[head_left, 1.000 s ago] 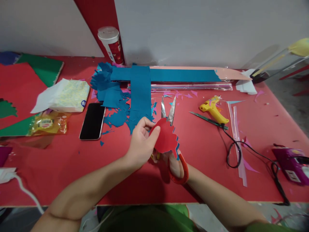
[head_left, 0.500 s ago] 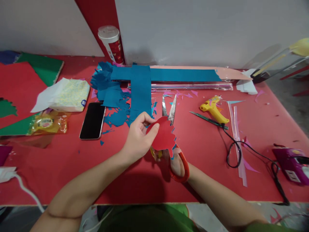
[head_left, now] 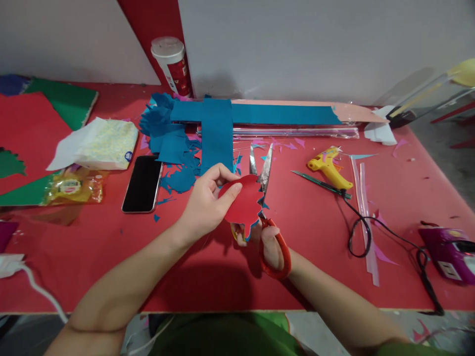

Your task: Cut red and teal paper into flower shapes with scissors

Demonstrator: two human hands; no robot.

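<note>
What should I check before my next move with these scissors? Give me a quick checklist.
1. Left hand has a grip on the red paper: ok, thumb on top.
2. Right hand is in the handles of the scissors: ok, thumb through the red loop.
3. Blades apart: ok, they stand open.
4. Left fingers beneath the paper clear of the blades: cannot tell, the paper hides them.
5. Space around the blade tips free of paper scraps: not ok, bits lie near them.
6. Glue gun away from both hands: ok, it lies off to the right.
</note>
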